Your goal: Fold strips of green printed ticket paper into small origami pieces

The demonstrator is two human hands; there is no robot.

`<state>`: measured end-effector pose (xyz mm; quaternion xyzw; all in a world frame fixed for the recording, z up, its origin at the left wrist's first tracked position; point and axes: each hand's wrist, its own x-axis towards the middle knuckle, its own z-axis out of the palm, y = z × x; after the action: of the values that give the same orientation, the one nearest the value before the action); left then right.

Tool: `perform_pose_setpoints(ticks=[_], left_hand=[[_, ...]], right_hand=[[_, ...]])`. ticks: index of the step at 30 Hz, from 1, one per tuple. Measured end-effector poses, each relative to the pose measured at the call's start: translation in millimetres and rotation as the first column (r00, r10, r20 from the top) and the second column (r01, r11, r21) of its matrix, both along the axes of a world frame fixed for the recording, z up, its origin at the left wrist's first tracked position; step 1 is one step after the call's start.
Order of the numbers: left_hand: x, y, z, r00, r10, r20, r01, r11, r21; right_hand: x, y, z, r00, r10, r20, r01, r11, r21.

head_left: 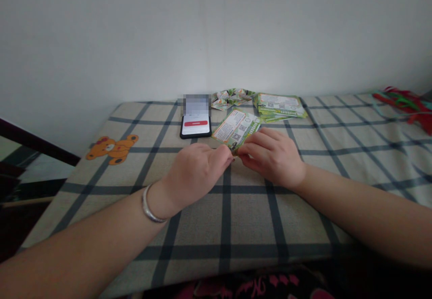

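My left hand (pixel 199 171), with a silver bangle at the wrist, is closed in a pinch over the middle of the table. Its thumb and fingertips meet those of my right hand (pixel 273 157), which is pinched too. Only a sliver of something small and thin shows between the fingertips; the fingers hide the rest. Just beyond them a green and white printed card (pixel 234 128) lies at a slant, its near right part covered by my right hand. Behind that card are several folded pieces of similar printed paper (pixel 232 97).
A black phone (pixel 195 128) with a lit screen lies left of the card. A stack of printed cards (pixel 281 105) is at the back right. Red and green items (pixel 410 105) lie far right. A bear picture (pixel 113 149) marks the checked tablecloth (pixel 199 240). A wall stands behind.
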<state>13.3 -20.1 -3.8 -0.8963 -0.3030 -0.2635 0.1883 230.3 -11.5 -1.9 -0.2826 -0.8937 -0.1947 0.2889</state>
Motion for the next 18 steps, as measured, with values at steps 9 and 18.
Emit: perform_pose_setpoints(ticks=[9, 18], left_hand=[[-0.3, -1.8, 2.8, 0.998, 0.061, -0.002, -0.061, 0.997, -0.052], [-1.9, 1.8, 1.6, 0.999, 0.045, 0.031, -0.044, 0.999, -0.021]], right_hand=[[5.6, 1.4, 2.5, 0.998, -0.03, -0.053, 0.032, 0.999, 0.02], [8.3, 5.2, 3.0, 0.986, -0.04, -0.164, 0.029, 0.997, -0.065]])
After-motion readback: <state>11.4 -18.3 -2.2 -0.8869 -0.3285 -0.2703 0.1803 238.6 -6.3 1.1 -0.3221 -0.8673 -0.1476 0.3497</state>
